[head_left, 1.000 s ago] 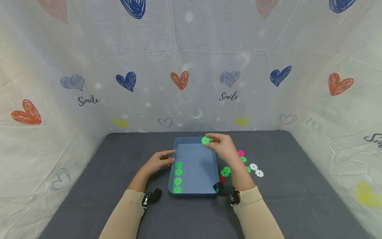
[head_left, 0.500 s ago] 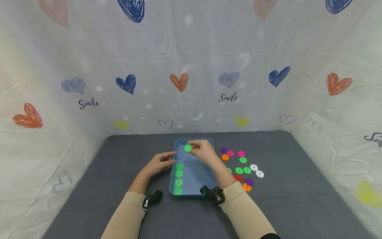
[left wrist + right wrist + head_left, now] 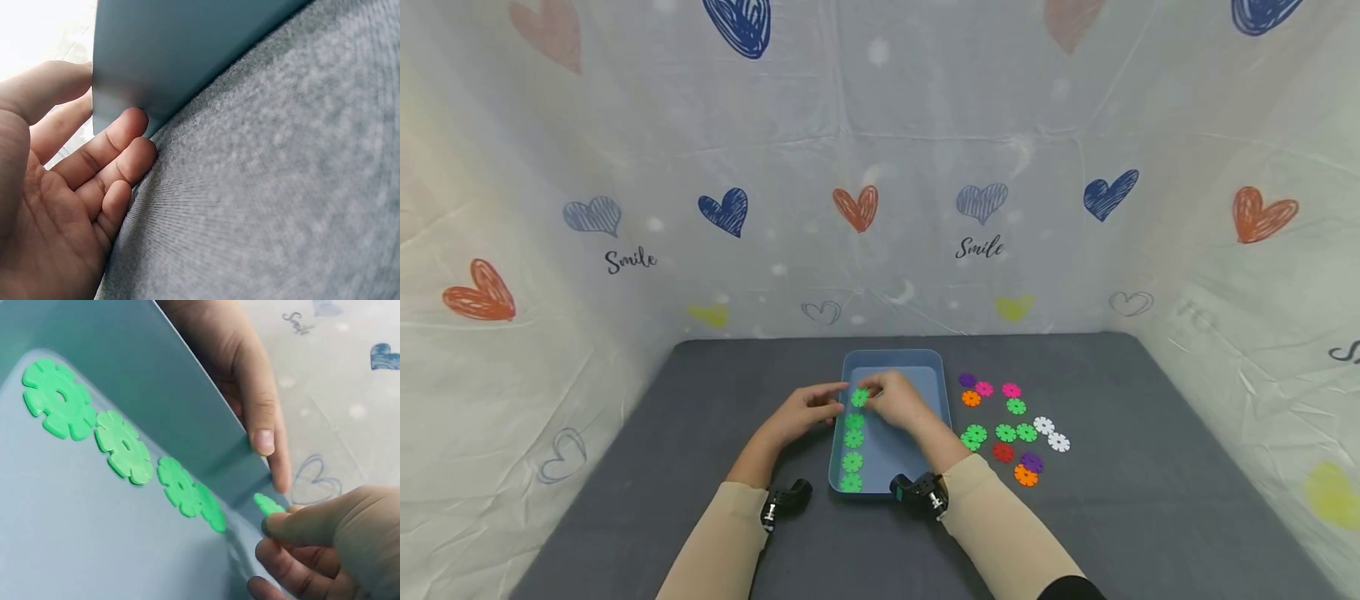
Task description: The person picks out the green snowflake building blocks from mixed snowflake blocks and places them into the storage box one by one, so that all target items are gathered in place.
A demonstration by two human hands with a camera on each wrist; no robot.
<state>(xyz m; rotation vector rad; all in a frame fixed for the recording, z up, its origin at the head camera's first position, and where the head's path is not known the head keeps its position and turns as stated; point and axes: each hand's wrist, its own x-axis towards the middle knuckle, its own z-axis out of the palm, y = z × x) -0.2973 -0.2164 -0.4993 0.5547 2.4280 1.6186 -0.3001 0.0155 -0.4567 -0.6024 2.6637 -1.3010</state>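
Note:
A blue tray (image 3: 925,371) stands on the grey table. Several green flower discs (image 3: 853,450) lie in a row along its left wall, also seen in the right wrist view as green discs (image 3: 125,447). My right hand (image 3: 872,397) pinches one more green disc (image 3: 859,398) just above the far end of that row; the right wrist view shows this disc (image 3: 267,504) on edge between thumb and fingertip (image 3: 294,525). My left hand (image 3: 820,406) rests with relaxed fingers (image 3: 122,159) against the outside of the tray wall (image 3: 175,56), one digit (image 3: 262,425) on the rim.
Right of the tray lie loose discs: purple (image 3: 967,380), pink (image 3: 1011,390), orange (image 3: 1024,474), red (image 3: 1002,452), white (image 3: 1051,433) and green (image 3: 974,435). Fabric walls with heart prints close in the table (image 3: 1150,467) on three sides.
My right hand has carried the green disc from the tray's far right corner leftward and down to the far end of the green row. The left hand has stayed at the tray's left wall.

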